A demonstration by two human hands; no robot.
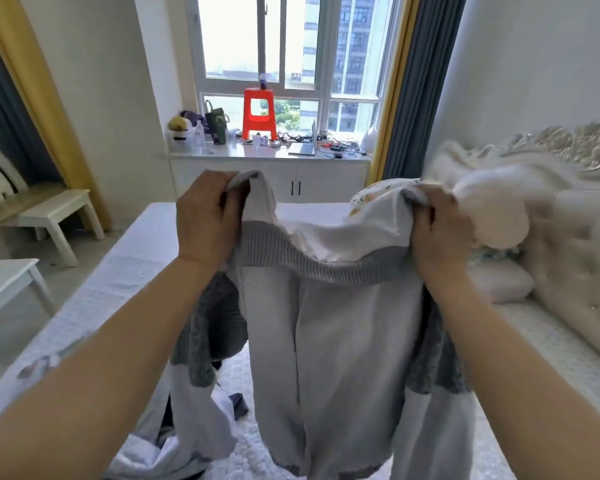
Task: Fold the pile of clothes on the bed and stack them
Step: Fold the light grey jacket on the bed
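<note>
I hold a pale grey jacket (329,358) up in the air over the bed (118,282). It has a darker ribbed collar and dark grey knit sleeves that hang down at both sides. My left hand (205,220) grips its left shoulder. At the other shoulder my right hand (440,233) grips the cloth. The jacket's body hangs straight down between my arms. More clothes (187,441), white and dark, lie crumpled on the bed under it, partly hidden by the jacket.
A padded cream headboard (575,258) with pillows (499,282) runs along the right. Straight ahead a windowsill counter (267,155) holds an orange stool (258,114), bags and cables. A white bench (56,216) and a white table (4,289) stand at the left of the bed.
</note>
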